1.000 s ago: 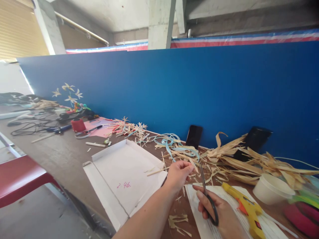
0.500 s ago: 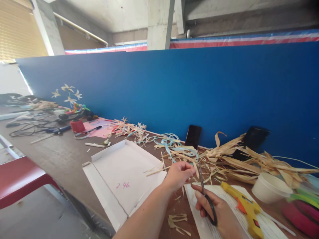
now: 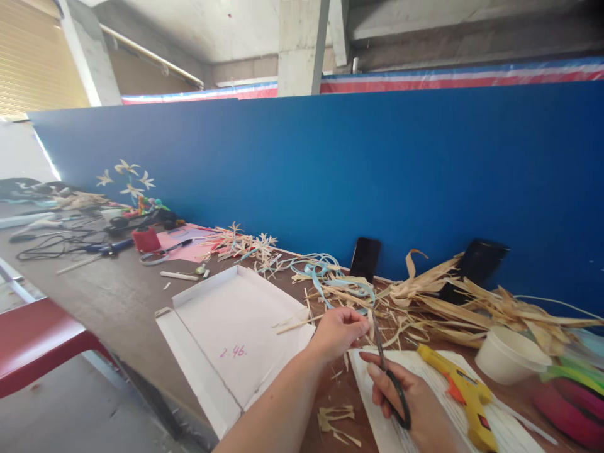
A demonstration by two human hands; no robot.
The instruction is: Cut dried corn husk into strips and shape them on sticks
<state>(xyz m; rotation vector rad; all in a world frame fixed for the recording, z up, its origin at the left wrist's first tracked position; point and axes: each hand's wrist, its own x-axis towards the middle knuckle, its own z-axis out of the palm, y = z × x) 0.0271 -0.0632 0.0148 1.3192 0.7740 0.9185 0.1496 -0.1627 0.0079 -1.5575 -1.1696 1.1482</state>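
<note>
While I watched from afar through the head view, the pale strip point(image 3: 370, 324) stood nearly upright at the fingertips of the left hand point(image 3: 340, 327). A second earlier it had slanted outward, with a gap between it and the scissors point(image 3: 389, 374); since then it had turned up, and the blades had come in until they lay right alongside it. To me that put the strip within reach of the cutting edges, though I could not tell whether they touched it or had bitten into it. The left hand was narrow, pinching the strip between thumb and fingers; the right hand point(image 3: 418, 402) was curled round the black handles, the points aimed away from the wearer.

Around the hands, nothing had shifted that I could see. Small scraps point(image 3: 336, 415) lay on the brown counter point(image 3: 117, 296) between the two arms. The right hand was above a printed sheet point(image 3: 361, 377), and a yellow glue gun point(image 3: 475, 396) rested on that sheet just beside it. Left of the left hand sat a white box lid point(image 3: 212, 314). Farther out were blue ribbon point(image 3: 321, 292), dry husks point(image 3: 481, 308), a white cup point(image 3: 512, 355) and a phone point(image 3: 365, 258) near the blue panel point(image 3: 283, 176).
</note>
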